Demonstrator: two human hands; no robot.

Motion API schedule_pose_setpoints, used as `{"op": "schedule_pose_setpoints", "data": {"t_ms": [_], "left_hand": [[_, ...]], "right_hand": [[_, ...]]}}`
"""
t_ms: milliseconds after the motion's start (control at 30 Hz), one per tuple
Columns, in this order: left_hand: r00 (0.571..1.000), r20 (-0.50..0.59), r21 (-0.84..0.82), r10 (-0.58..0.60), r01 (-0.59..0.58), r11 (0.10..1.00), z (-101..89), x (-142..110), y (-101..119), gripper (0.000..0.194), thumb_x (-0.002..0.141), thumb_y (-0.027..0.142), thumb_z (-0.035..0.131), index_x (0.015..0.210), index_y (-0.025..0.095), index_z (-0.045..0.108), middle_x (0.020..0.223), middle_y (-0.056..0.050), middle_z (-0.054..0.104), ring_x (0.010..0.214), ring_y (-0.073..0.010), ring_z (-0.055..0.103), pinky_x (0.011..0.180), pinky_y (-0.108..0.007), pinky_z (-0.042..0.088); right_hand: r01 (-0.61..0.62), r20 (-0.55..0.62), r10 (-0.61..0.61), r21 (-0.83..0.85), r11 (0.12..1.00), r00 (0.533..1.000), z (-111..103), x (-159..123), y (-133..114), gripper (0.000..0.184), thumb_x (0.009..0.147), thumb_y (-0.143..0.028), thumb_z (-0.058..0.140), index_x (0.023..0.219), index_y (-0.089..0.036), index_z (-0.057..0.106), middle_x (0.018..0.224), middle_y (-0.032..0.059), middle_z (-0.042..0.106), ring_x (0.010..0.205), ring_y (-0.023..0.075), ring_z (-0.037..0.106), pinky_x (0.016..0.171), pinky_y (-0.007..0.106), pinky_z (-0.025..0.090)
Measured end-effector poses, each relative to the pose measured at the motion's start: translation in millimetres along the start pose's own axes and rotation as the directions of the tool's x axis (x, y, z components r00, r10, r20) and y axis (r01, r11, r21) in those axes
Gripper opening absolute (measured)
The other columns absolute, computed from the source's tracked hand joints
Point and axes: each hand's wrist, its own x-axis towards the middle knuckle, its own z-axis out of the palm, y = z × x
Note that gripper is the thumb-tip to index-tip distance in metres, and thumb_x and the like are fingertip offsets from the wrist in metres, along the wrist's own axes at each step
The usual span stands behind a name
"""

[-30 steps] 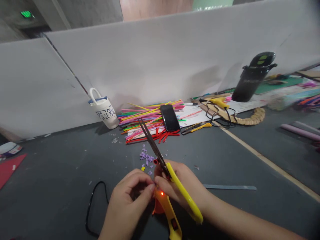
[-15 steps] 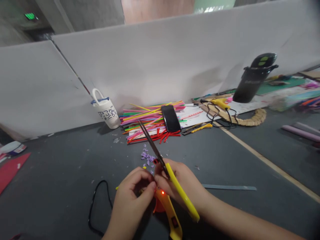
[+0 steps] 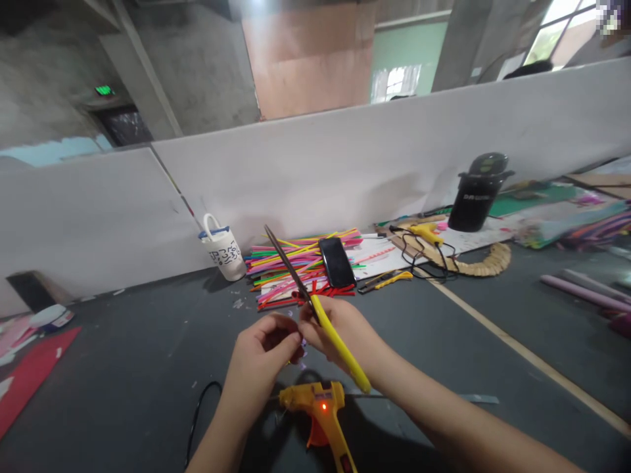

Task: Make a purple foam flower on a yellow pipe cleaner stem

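My right hand (image 3: 340,332) grips yellow-handled scissors (image 3: 315,309), whose shut blades point up and away to the left. My left hand (image 3: 263,358) is curled next to it, fingertips pinched together against the right hand's fingers; what they pinch is hidden. Below both hands a yellow glue gun (image 3: 323,410) stands on the dark table with its red light on.
A pile of coloured sticks (image 3: 290,263) with a black phone (image 3: 336,261) on it lies behind the hands. A white mug (image 3: 224,253) stands at the left, a second glue gun (image 3: 426,233) and a black kettle (image 3: 476,194) at the right. A red sheet (image 3: 29,374) lies far left.
The view has tilted up, and both hands have lifted off the table, away from the glue gun. The gun's whole body now shows below them.
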Motion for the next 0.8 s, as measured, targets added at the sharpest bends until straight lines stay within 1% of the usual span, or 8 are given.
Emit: {"op": "schedule_pose_setpoints", "data": {"t_ms": [100, 233, 367, 433, 500, 633, 733, 800], "left_hand": [[1.0, 0.009, -0.075, -0.015, 0.015, 0.997, 1.4, 5, -1, 0.006, 0.062, 0.017, 0.071, 0.062, 0.014, 0.065, 0.05, 0.002, 0.061, 0.048, -0.0117, 0.054, 0.051, -0.023, 0.044], [0.998, -0.017, -0.19, -0.056, 0.052, 0.98, -8.0, 10, -7, 0.01, 0.063, 0.02, 0.074, 0.065, 0.013, 0.067, 0.056, 0.001, 0.063, 0.049, -0.0112, 0.055, 0.049, -0.022, 0.044], [0.989, -0.107, -0.299, -0.101, 0.065, 0.952, -23.6, 11, -6, 0.013, 0.065, 0.024, 0.075, 0.069, 0.013, 0.067, 0.062, 0.0, 0.063, 0.052, -0.0087, 0.054, 0.05, -0.019, 0.044], [0.982, -0.132, -0.37, -0.138, 0.081, 0.926, -28.6, 10, -3, 0.013, 0.064, 0.022, 0.076, 0.068, 0.013, 0.067, 0.062, 0.0, 0.063, 0.051, -0.0077, 0.053, 0.05, -0.017, 0.044], [0.975, -0.125, -0.453, -0.184, 0.109, 0.885, -30.7, 10, 1, 0.012, 0.062, 0.02, 0.077, 0.066, 0.013, 0.068, 0.061, 0.0, 0.064, 0.051, -0.0075, 0.053, 0.051, -0.017, 0.045], [0.966, -0.095, -0.526, -0.241, 0.157, 0.836, -29.2, 9, 4, 0.011, 0.06, 0.019, 0.078, 0.064, 0.013, 0.069, 0.061, -0.001, 0.066, 0.05, -0.0075, 0.054, 0.048, -0.016, 0.044], [0.968, -0.07, -0.508, -0.243, 0.175, 0.843, -24.6, 8, -1, 0.013, 0.061, 0.021, 0.078, 0.064, 0.013, 0.069, 0.06, -0.001, 0.065, 0.049, -0.0074, 0.054, 0.046, -0.016, 0.042], [0.97, -0.062, -0.473, -0.233, 0.177, 0.863, -19.9, 6, -6, 0.013, 0.063, 0.022, 0.078, 0.065, 0.013, 0.069, 0.058, 0.0, 0.065, 0.048, -0.0071, 0.054, 0.047, -0.016, 0.042]], "right_hand": [[0.01, 0.019, -0.01, -0.019, 1.0, 1.0, -7, 3, -1, 0.008, 0.072, -0.015, 0.052, 0.064, -0.018, 0.05, 0.058, -0.0042, 0.054, 0.053, 0.0097, 0.048, 0.049, 0.019, 0.035], [0.007, 0.039, -0.004, -0.067, 0.998, 0.999, -14, -2, 3, 0.016, 0.076, -0.032, 0.059, 0.071, -0.017, 0.055, 0.062, -0.0017, 0.057, 0.056, 0.0121, 0.05, 0.051, 0.021, 0.035], [-0.014, 0.061, 0.036, -0.328, 0.944, 0.998, -9, -9, 5, 0.037, 0.069, -0.049, 0.069, 0.083, -0.017, 0.057, 0.068, 0.0015, 0.061, 0.058, 0.0155, 0.05, 0.052, 0.024, 0.032], [-0.004, 0.072, 0.037, -0.415, 0.91, 0.997, -3, -9, 6, 0.041, 0.067, -0.05, 0.071, 0.085, -0.018, 0.055, 0.073, 0.0033, 0.062, 0.061, 0.0179, 0.052, 0.054, 0.026, 0.031], [-0.011, 0.09, 0.055, -0.433, 0.901, 0.994, 3, -9, 7, 0.039, 0.067, -0.047, 0.072, 0.085, -0.018, 0.052, 0.076, 0.0049, 0.063, 0.065, 0.0198, 0.053, 0.056, 0.027, 0.033], [-0.051, 0.15, 0.101, -0.305, 0.951, 0.984, 8, -7, 10, 0.028, 0.074, -0.041, 0.064, 0.082, -0.018, 0.05, 0.075, 0.0041, 0.062, 0.063, 0.0181, 0.051, 0.058, 0.028, 0.036], [-0.055, 0.157, 0.07, -0.1, 0.993, 0.985, 6, -6, 11, 0.011, 0.079, -0.029, 0.055, 0.08, -0.019, 0.05, 0.07, 0.0002, 0.058, 0.061, 0.0148, 0.049, 0.056, 0.025, 0.037], [-0.053, 0.12, 0.048, 0.036, 0.998, 0.992, 2, -5, 7, 0.002, 0.078, -0.018, 0.05, 0.077, -0.02, 0.049, 0.068, -0.0021, 0.054, 0.061, 0.0129, 0.048, 0.057, 0.023, 0.039]]}}
